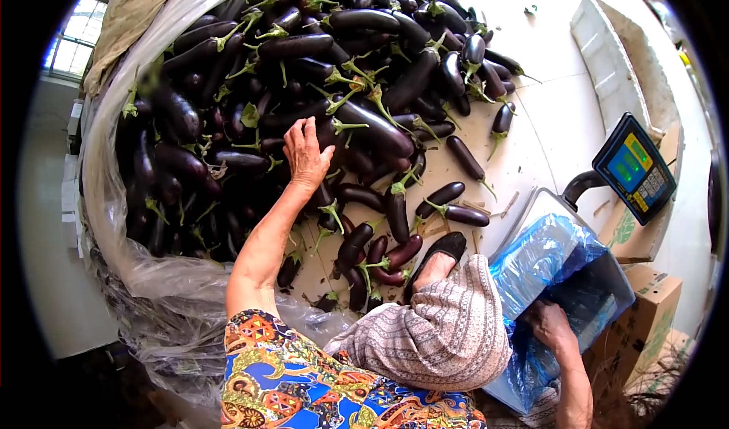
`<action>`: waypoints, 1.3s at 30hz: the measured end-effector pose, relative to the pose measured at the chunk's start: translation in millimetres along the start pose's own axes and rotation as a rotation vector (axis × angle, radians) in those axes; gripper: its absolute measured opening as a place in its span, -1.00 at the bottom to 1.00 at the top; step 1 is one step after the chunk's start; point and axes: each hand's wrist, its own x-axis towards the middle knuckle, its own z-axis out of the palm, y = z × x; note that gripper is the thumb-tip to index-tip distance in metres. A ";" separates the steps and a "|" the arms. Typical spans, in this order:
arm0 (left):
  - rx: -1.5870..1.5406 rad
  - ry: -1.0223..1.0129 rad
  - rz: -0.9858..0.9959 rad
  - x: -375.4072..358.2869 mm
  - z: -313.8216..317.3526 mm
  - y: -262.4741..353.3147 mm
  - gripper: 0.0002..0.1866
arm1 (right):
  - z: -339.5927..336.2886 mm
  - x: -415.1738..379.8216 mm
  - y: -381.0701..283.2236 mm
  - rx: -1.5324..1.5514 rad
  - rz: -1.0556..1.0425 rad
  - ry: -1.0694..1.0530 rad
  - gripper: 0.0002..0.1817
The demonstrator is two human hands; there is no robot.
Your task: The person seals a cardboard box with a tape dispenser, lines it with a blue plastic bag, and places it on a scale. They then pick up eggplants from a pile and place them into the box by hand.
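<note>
My left hand (pixel 307 156) reaches into a big heap of dark purple eggplants (pixel 296 47). Its thumb and fingers are apart and rest against the eggplants, beside a large one (pixel 373 127) with a green stem. On the right, my right hand (pixel 550 324) is down inside a blue plastic bag (pixel 531 266) spread in the metal pan (pixel 619 281) of a scale. Its fingers look curled against the film, and their tips are partly hidden in shadow. What lies deeper in the bag cannot be made out.
The scale's display (pixel 636 167) stands beyond the pan. A white foam box (pixel 607 57) and a cardboard box (pixel 645 315) are at the right. Clear plastic sheeting (pixel 106 201) borders the heap. Loose eggplants (pixel 465 157) lie on the tiled floor near my shoe (pixel 448 245).
</note>
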 end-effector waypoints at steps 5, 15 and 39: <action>0.022 0.006 0.166 19.7 -5.2 16.5 -0.16 | 0.3 -8.1 -8.9 -0.026 0.032 -0.029 -0.71; 0.123 -0.095 0.682 4.0 40.7 76.1 -0.25 | -1.9 -2.9 -33.7 -0.028 0.021 -0.094 -0.68; -1.758 -0.765 0.374 4.2 -129.6 340.2 -0.41 | -134.7 -47.4 -151.5 1.151 -0.266 0.538 0.03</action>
